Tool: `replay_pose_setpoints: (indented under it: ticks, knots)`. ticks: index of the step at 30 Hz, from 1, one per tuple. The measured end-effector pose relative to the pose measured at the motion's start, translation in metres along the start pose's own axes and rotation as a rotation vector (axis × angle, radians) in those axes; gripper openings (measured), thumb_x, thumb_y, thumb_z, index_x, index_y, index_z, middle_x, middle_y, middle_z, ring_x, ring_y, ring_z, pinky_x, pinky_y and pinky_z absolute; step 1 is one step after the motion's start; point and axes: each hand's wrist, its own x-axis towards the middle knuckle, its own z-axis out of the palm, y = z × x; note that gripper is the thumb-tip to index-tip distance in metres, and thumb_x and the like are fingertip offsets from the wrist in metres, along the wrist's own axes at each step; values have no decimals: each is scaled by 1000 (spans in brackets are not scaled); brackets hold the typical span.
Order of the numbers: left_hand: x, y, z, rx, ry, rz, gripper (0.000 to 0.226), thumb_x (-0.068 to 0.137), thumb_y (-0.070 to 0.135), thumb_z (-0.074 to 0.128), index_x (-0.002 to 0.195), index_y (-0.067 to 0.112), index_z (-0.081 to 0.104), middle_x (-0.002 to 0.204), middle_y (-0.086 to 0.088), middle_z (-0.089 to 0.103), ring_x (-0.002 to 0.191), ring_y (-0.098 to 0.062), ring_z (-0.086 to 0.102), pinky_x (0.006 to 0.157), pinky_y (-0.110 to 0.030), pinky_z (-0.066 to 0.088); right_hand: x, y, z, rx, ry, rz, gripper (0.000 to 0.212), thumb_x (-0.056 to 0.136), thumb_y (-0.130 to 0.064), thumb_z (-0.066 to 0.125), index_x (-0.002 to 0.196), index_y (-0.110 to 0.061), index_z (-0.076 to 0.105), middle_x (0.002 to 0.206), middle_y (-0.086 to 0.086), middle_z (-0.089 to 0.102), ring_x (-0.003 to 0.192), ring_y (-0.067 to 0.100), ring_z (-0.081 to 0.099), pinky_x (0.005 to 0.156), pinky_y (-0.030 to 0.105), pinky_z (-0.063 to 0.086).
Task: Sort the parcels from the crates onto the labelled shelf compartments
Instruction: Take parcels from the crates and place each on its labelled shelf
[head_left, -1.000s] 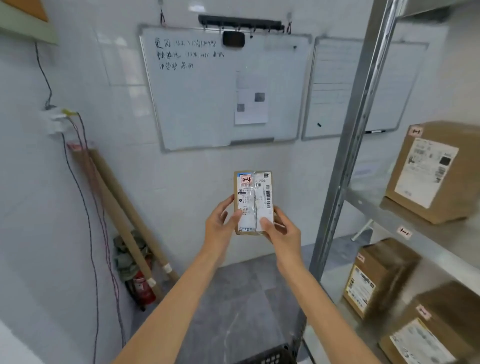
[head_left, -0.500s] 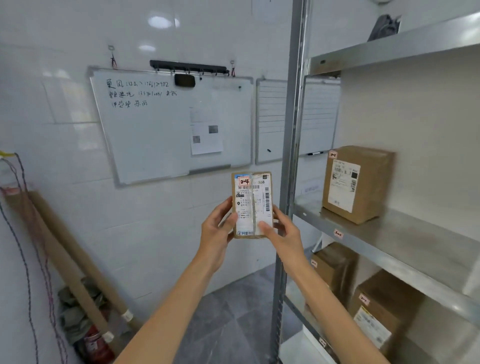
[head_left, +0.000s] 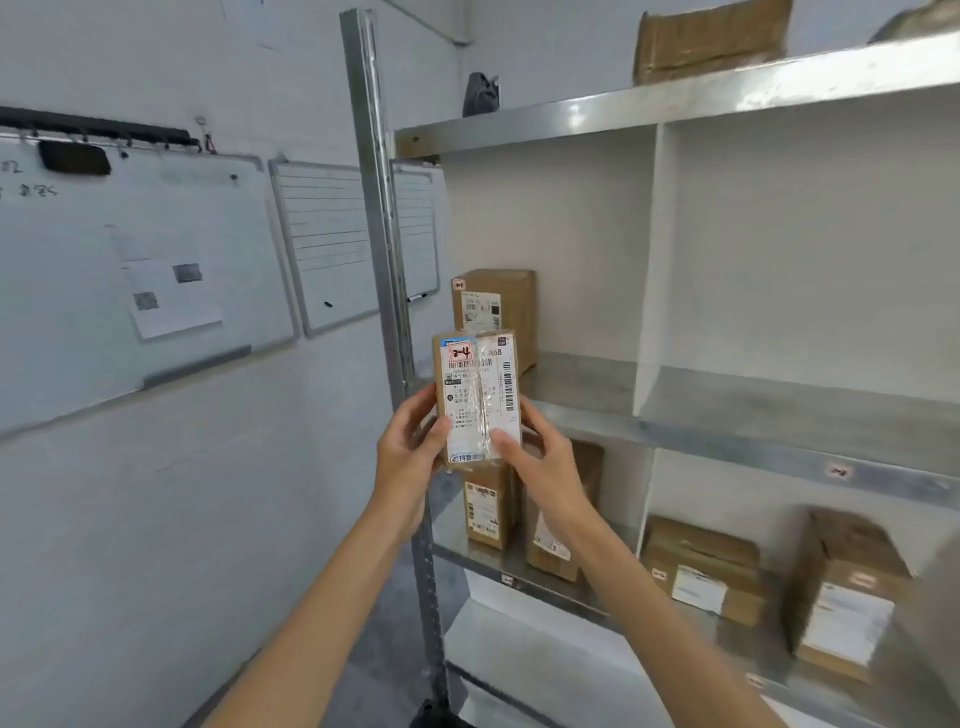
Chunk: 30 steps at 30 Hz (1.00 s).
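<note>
I hold a small brown parcel (head_left: 476, 395) upright at chest height, its white shipping label facing me with a red tag reading "2-4" at the top left. My left hand (head_left: 410, 457) grips its lower left edge and my right hand (head_left: 545, 457) grips its lower right edge. The parcel is in front of the left end of a metal shelf unit (head_left: 727, 441). Small red tags (head_left: 839, 472) sit on the shelf's front rails.
A steel upright post (head_left: 384, 260) stands just left of the parcel. Brown parcels sit on the middle shelf (head_left: 493, 306), the lower shelf (head_left: 701, 566) and the top (head_left: 711, 39). White dividers (head_left: 649, 270) split the compartments. Whiteboards (head_left: 156, 270) hang on the left wall.
My view has swung right and up, bringing the shelf compartments to the centre. The parcel stays upright in both hands, now in front of the shelf's left end.
</note>
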Motion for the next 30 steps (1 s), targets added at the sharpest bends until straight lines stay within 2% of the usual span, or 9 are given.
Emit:
replay_pose_setpoints:
  ticks: [3,7,10,17,21,26,30]
  knots:
    - [-22,-3,22,-17,-75,-46,37,90,12,58,123,27,54,122,4,63,109,-19,63,84,-44,57,-32,-7,-24,-32,91,22,50,89,-19,64,135,-31,47,122,-11,64,109,10,62,89,33,55]
    - [-47,-4,59,-54,-210,-98,39,90,11,59,125,28,53,124,5,62,113,-15,61,88,-43,55,-71,-28,-63,-74,209,19,48,89,-18,64,132,-30,47,113,-16,63,101,5,63,75,19,56]
    - [-67,-5,93,-73,-306,-140,41,87,13,62,124,29,53,124,5,61,114,-15,60,90,-43,54,-99,-42,-100,-136,297,30,47,86,-21,67,129,-30,50,118,-7,64,106,13,61,85,33,57]
    - [-132,-9,193,-60,-526,-218,45,86,15,64,128,22,50,124,2,61,106,-15,63,83,-40,57,-185,-72,-199,-217,495,35,51,83,-24,71,130,-24,50,117,-3,64,105,14,62,86,35,56]
    - [-189,-11,261,-115,-634,-245,40,88,10,61,125,22,51,123,3,60,106,-15,63,74,-34,59,-243,-90,-265,-239,586,43,46,84,-20,70,125,-29,52,113,-1,65,102,18,64,84,37,57]
    - [-268,-16,351,-166,-757,-292,43,88,6,61,128,15,51,121,-1,63,102,-12,64,78,-36,58,-327,-115,-351,-265,725,66,52,83,-21,70,131,-24,51,113,1,65,103,22,64,82,38,58]
    - [-331,-15,419,-202,-827,-342,44,87,6,62,128,18,51,119,2,62,104,-16,63,76,-37,59,-387,-139,-417,-295,788,84,48,85,-20,69,129,-27,51,112,0,66,101,20,65,82,38,58]
